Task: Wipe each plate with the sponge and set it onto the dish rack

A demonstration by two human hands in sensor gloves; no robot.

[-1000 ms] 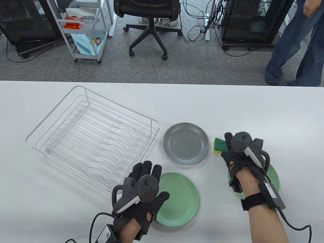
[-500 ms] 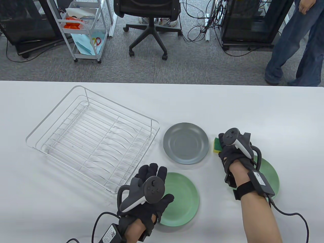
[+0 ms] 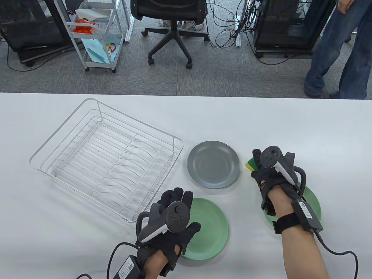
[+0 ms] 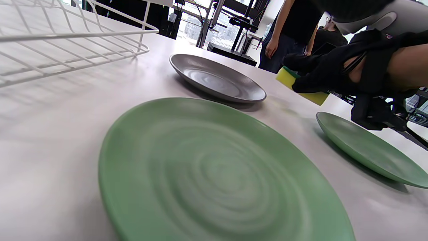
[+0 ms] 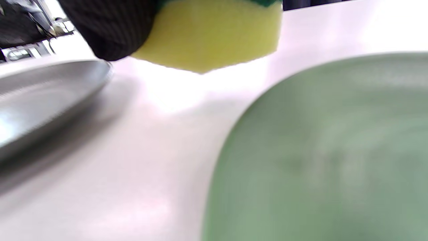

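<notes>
My right hand (image 3: 256, 166) grips the yellow and green sponge (image 3: 249, 165), which shows lifted just off the table in the left wrist view, sponge (image 4: 309, 97), right hand (image 4: 321, 75). In the right wrist view the sponge (image 5: 207, 33) fills the top with a gloved finger (image 5: 110, 26) round it. One green plate (image 3: 209, 229) lies in front of me; my left hand (image 3: 186, 205) is over its left rim, fingers relaxed, holding nothing. A second green plate (image 3: 313, 203) lies partly under my right wrist. The grey plate (image 3: 213, 168) sits between sponge and rack.
The white wire dish rack (image 3: 96, 151) stands on the table's left half with nothing in it, its near corner close to my left hand. Beyond the table's far edge are an office chair (image 3: 170, 17), a cart (image 3: 93, 35) and a standing person (image 3: 334, 49).
My right hand came down onto the sponge, closed round it and raised it slightly. My left hand slid a little right over the near green plate.
</notes>
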